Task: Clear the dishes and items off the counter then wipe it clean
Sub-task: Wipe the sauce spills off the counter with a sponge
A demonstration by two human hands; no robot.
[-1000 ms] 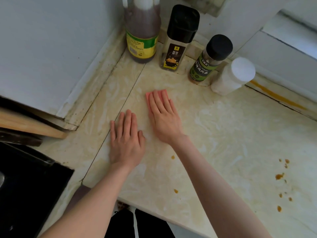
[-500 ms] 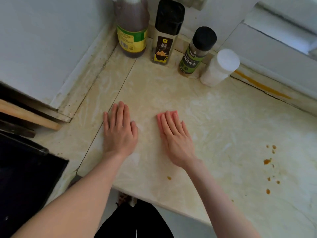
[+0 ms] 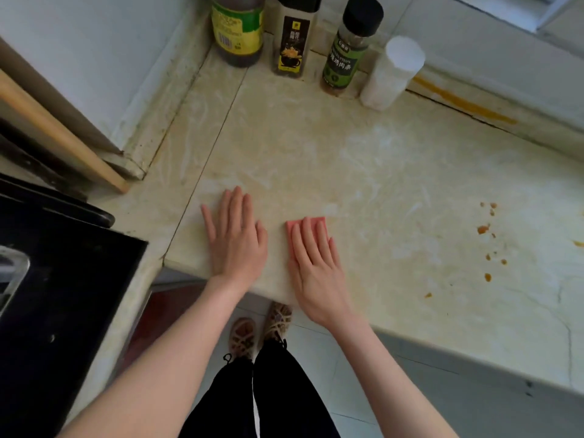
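Tabletop (image 3: 379,172): beige, marble-patterned, with pale smeared streaks across the middle. Pink cloth (image 3: 319,220) lies flat near the front edge, mostly covered by the right grip (image 3: 316,270), which is palm down with straight fingers pressing on the cloth and no finger curled round it. Left grip (image 3: 237,238) is just beside it, not touching, flat on the bare surface with fingers straight, holding nothing. Orange-brown spots (image 3: 483,229) sit well to the right of the cloth, apart from both grips. Back corner, in a row along the wall: brown bottle (image 3: 237,30), black-label shaker (image 3: 292,42), green-label jar (image 3: 344,55), white container (image 3: 392,74). Black stovetop (image 3: 63,295) at far left.
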